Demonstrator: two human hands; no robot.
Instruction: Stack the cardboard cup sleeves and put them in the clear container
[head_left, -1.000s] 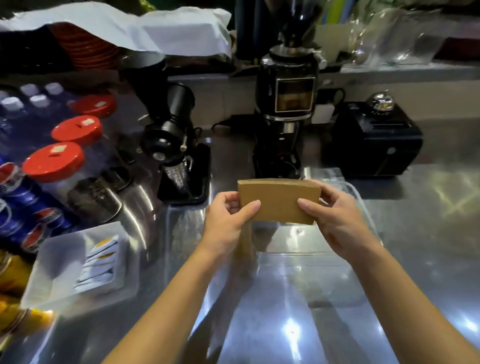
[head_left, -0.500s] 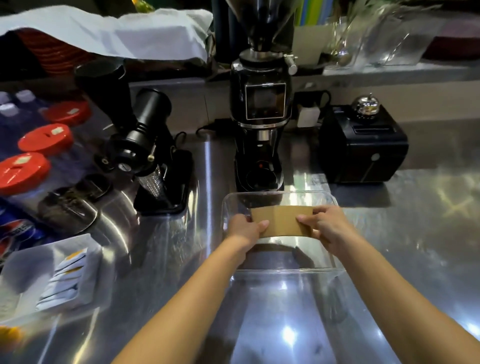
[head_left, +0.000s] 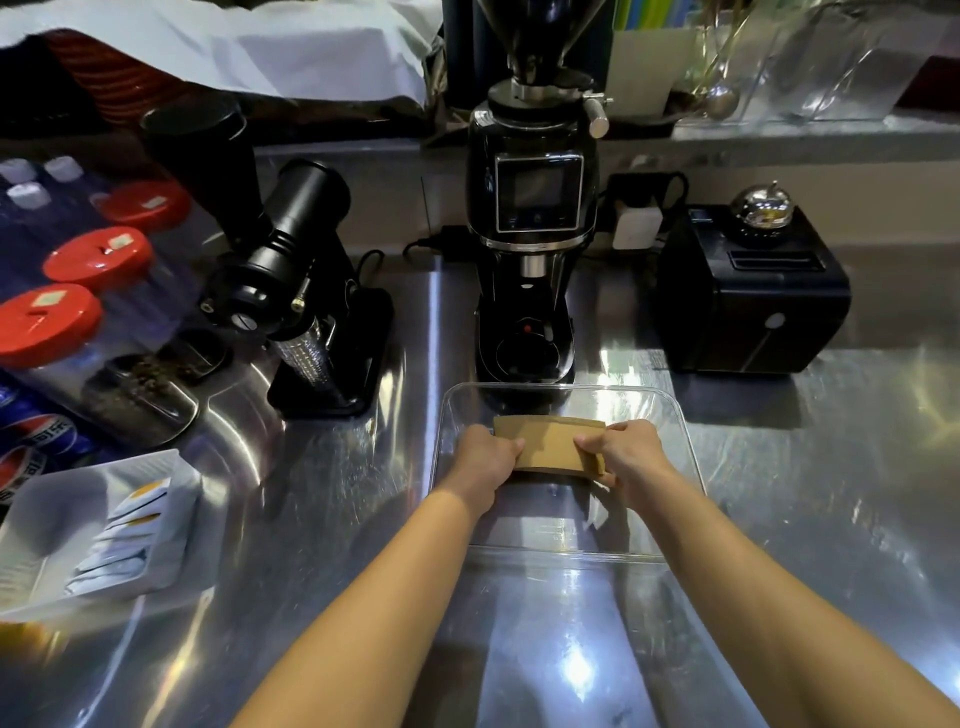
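Steel counter (head_left: 332, 519) fills the scene, with two black grinders at the far side, red-lidded jars at the left and a white tray of sachets at the near left. Just in front of the middle grinder (head_left: 530, 218) the clear container (head_left: 691, 467) is set, well apart from the tray (head_left: 31, 519).

A second ago the sleeves (head_left: 550, 444) were held up in the air, above the container's rim, and shown broadside. Now the stack has been brought down inside the container, towards its far half, and is seen lower and flatter. It is pinched at both ends: the left hand (head_left: 485, 460) is closed on the left end, thumb on top, and the right hand (head_left: 628, 457) is closed on the right end in the same way. Whether the stack already rests on the floor of the container cannot be told through the clear plastic.

By this lowering the stacking is judged done and the placing nearly so. Only the setting down and the release of both grips are thought to be left.
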